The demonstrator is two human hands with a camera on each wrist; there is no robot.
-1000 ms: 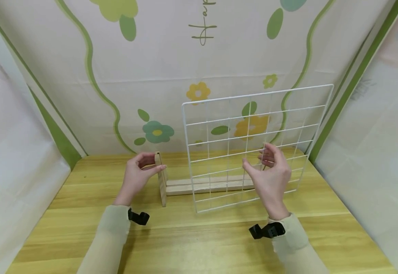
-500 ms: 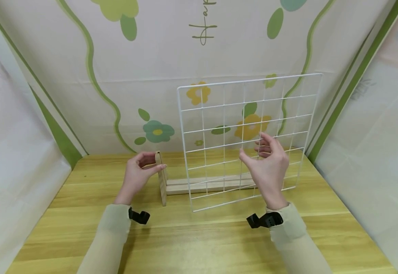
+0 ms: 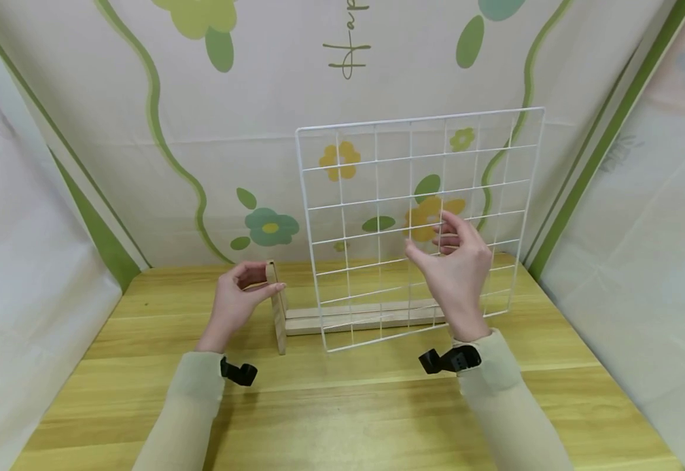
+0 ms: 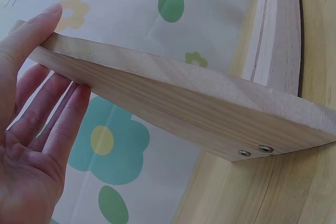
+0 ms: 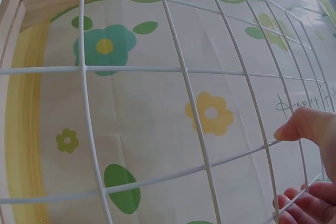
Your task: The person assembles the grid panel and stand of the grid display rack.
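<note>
My left hand (image 3: 235, 304) pinches the top of an upright wooden end board (image 3: 279, 320), thumb on one side and fingers on the other. Two metal screw heads (image 4: 266, 148) show low on that board in the left wrist view. From it, wooden rails (image 3: 366, 318) run right along the table. A white wire grid panel (image 3: 377, 199) stands up in front of the rails, slightly tilted. Near the panel's middle right, my right hand (image 3: 458, 268) grips its wires between thumb and fingers. The rails' right end is hidden behind that hand.
Everything is over a wood-grain table (image 3: 330, 418). A pale fabric backdrop (image 3: 271, 98) printed with flowers rises behind, and fabric walls stand on the left and right. Each wrist carries a black camera mount (image 3: 239, 373).
The grid panel has risen and shifted a little left, with my right hand moving along with it. My left hand and the wooden end board have stayed in place.
</note>
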